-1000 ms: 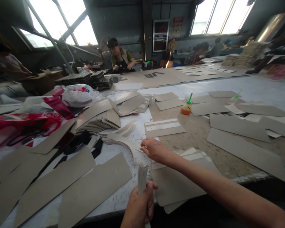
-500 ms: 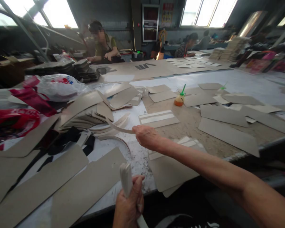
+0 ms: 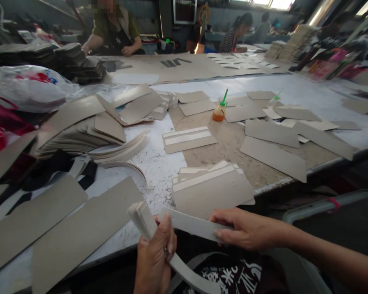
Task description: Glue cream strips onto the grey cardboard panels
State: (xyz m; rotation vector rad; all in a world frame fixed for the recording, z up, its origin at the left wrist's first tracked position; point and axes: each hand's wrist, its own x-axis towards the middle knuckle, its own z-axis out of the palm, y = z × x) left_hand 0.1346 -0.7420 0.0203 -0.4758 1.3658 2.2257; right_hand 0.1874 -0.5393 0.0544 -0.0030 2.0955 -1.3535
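My left hand [image 3: 158,255] is closed around a bundle of narrow pale strips [image 3: 142,218], whose stacked ends stick up above the thumb and whose lower ends curve down to the right. Between thumb and fingers, my right hand [image 3: 241,226] pinches a single grey strip [image 3: 191,223]. The strip's far end reaches my left thumb, at the table's front edge. Just beyond lies a stack of grey panels [image 3: 213,188] with pale bands across them. More curved strips [image 3: 125,151] lie on the table to the left.
A banded grey panel [image 3: 188,140] and a glue bottle [image 3: 219,112] with orange liquid stand mid-table. Loose grey panels [image 3: 272,157] overlap at right, large ones [image 3: 88,228] at front left. A bent panel stack [image 3: 79,130] sits left. A co-worker [image 3: 113,32] is across the table.
My right hand has drawn back from the curved strips toward my left hand, bringing one strip along. My left hand still grips the bundle. The view has tilted down and shifted right.
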